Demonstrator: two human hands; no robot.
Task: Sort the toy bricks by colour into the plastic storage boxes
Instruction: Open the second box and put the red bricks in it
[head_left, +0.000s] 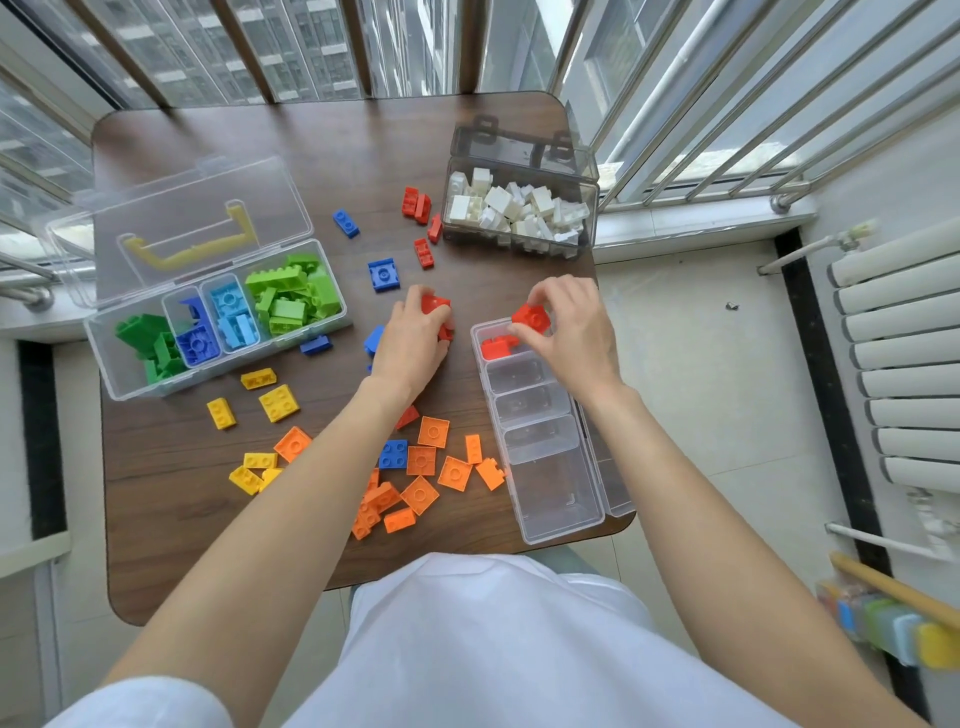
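Note:
My right hand (569, 332) pinches a red brick (532, 317) over the far compartment of the long clear box (558, 499) at the table's right edge; another red brick (497, 347) lies in that compartment. My left hand (413, 345) grips red bricks (435, 304) on the table middle. The left clear box (114, 364) holds dark green, blue, light blue and light green bricks. A dark clear box (519, 241) at the back right is full of white bricks. Loose red bricks (423, 213) lie beside it.
Loose blue bricks (383, 274), yellow bricks (278, 402) and orange bricks (421, 467) are scattered over the brown table (208, 519). The left box's lid (192, 223) stands open behind it. Window bars run behind the table, and a radiator (904, 358) stands at the right.

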